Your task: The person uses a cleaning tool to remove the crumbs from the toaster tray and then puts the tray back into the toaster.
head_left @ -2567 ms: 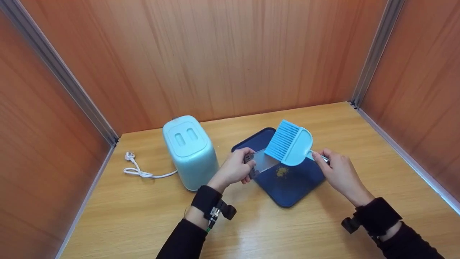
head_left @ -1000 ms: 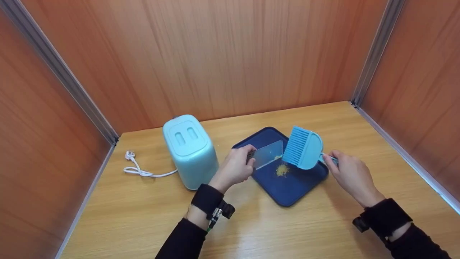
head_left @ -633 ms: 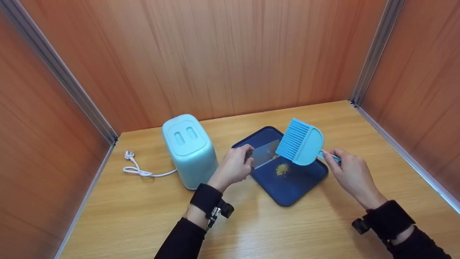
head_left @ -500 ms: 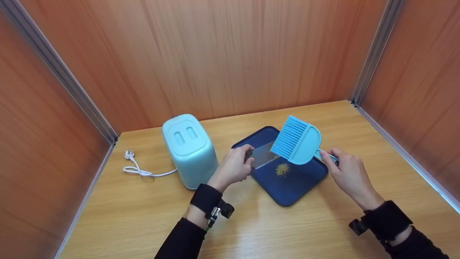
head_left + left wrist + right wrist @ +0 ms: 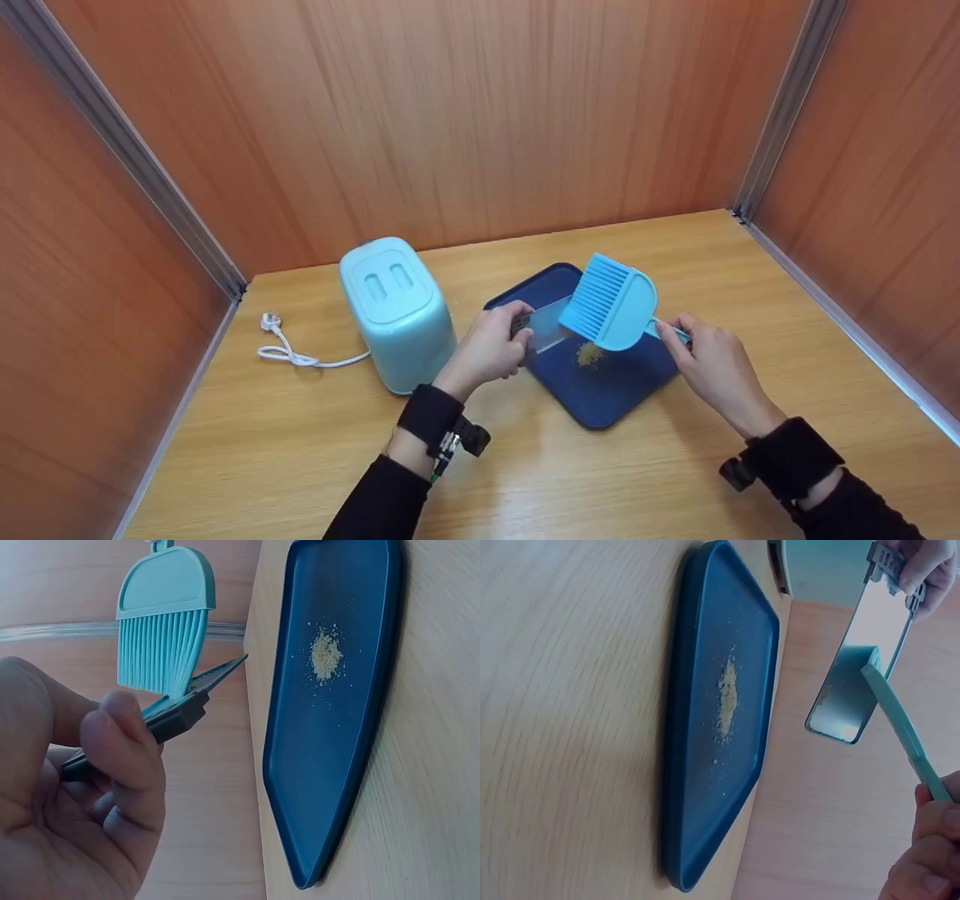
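Left hand [image 5: 491, 341] pinching metal tray [image 5: 546, 328], right hand [image 5: 716, 365] gripping brush [image 5: 619, 309], so one hard flick could honestly spray crumbs [image 5: 823, 695] past blue tray's [image 5: 600, 401] edge.

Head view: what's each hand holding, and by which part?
Left hand: the narrow metal tray, by its grey end. Right hand: the blue brush, by its handle.

There's room between the left hand [image 5: 487, 346] and right hand [image 5: 718, 369], up to the blue tray [image 5: 600, 399]! Left, the mint appliance [image 5: 409, 341] blocks; above the tray, metal plate [image 5: 546, 325] and brush [image 5: 628, 311] obstruct; behind, a wooden panel [image 5: 480, 112].
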Motion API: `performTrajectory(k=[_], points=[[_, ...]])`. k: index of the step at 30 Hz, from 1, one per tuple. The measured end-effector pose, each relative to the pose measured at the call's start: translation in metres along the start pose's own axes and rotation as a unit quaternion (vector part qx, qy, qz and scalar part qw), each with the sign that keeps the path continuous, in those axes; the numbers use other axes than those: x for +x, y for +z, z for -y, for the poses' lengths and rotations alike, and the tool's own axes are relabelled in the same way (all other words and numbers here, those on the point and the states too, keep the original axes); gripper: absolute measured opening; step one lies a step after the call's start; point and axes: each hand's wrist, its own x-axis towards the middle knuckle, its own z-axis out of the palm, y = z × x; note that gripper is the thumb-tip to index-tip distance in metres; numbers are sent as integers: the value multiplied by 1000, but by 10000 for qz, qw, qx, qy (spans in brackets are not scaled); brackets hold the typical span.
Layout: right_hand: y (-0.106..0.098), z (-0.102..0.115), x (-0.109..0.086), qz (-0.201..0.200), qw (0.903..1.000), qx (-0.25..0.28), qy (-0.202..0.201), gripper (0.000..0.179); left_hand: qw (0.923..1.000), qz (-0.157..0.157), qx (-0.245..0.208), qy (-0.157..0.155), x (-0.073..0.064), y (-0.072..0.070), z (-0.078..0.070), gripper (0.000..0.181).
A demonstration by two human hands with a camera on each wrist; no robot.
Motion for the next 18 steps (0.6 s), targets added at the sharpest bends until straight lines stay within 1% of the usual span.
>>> performTrajectory(k=[7, 12, 14, 18], points=[[-2, -10, 1, 201, 9992, -322, 121, 39, 10000, -27, 82, -3, -1, -1, -1, 33], [-3, -15, 0, 155, 9987, -486, 43, 35, 9998, -38, 181, -44, -1, -1, 0, 33], [-4, -17, 0, 129, 9984, -545, 18, 35, 9997, -50, 241, -13, -2, -1, 0, 33], [-7, -19, 0, 57, 9978, -655, -27, 40, 9986, -120, 494, 149, -1, 0, 0, 32]])
